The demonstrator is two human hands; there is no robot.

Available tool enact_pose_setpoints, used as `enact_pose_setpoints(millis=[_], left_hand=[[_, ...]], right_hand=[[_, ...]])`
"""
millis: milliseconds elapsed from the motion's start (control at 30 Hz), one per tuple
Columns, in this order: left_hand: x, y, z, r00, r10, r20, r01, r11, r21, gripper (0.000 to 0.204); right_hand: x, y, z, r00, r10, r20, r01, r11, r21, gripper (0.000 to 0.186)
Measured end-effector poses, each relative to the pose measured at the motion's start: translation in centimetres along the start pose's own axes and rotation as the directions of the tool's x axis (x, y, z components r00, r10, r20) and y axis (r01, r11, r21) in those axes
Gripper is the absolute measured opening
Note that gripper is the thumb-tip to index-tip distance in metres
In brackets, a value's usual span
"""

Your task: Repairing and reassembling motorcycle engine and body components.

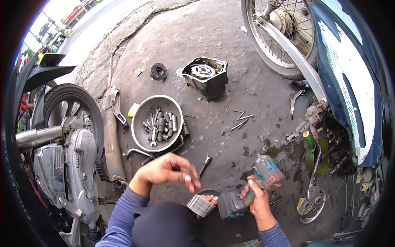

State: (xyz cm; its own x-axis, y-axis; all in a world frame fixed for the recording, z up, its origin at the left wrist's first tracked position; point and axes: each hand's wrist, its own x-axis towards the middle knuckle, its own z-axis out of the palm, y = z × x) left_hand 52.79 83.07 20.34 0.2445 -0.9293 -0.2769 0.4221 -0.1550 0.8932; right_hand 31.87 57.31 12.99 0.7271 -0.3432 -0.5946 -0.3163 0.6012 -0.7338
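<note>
My right hand (pixel 256 199) is wrapped round the handle of a teal and black cordless impact driver (pixel 269 173), its battery towards my left and its head tilted up to the right. Nothing shows in my left hand (pixel 175 171), which hovers above the ground with bent fingers and the thumb apart. Close by its fingertips lies a socket wrench extension (pixel 205 165). Beyond that hand stands a round metal bowl (pixel 158 103) of sockets (pixel 166 126) and spanners (pixel 154 133). Several loose bolts (pixel 240 119) lie on the ground farther right.
An open black engine part (pixel 210 84) stands at the far middle, beside a round dark metal piece (pixel 158 71). A scooter (pixel 82 164) and an exhaust pipe (pixel 111 142) flank the left. To the right is a motorbike (pixel 349 82); a small dish of parts (pixel 306 220) sits below it.
</note>
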Motion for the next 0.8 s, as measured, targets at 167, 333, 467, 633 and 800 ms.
enact_pose_setpoints(millis=[167, 333, 467, 633, 800], left_hand=[[-2.7, -8.7, -16.2, 0.085, 0.242, -0.967, 0.888, 0.422, 0.183, 0.094], [-4.2, -13.4, -19.8, 0.248, 0.044, -0.968, 0.725, 0.654, 0.216, 0.128], [-6.5, -10.7, -21.1, 0.458, -0.232, -0.858, 0.311, 0.946, -0.09, 0.081], [-7.8, -10.8, -22.7, 0.352, 0.367, -0.861, 0.89, 0.153, 0.429, 0.045], [-6.9, -9.1, -21.8, 0.232, 0.292, -0.928, 0.899, 0.3, 0.319, 0.037]], right_hand=[[-4.4, -2.2, -3.6, 0.972, 0.195, 0.13, -0.205, 0.976, 0.07, 0.027], [-5.6, 4.1, -8.0, 0.971, 0.054, 0.232, 0.168, 0.532, -0.83, 0.033], [-7.1, 5.6, -7.0, 0.929, 0.032, 0.368, 0.348, 0.258, -0.901, 0.04], [-8.1, 7.3, -6.3, 0.967, 0.211, 0.14, 0.067, 0.319, -0.945, 0.037], [-7.7, 8.6, -7.9, 0.943, 0.294, 0.157, 0.051, 0.338, -0.94, 0.044]])
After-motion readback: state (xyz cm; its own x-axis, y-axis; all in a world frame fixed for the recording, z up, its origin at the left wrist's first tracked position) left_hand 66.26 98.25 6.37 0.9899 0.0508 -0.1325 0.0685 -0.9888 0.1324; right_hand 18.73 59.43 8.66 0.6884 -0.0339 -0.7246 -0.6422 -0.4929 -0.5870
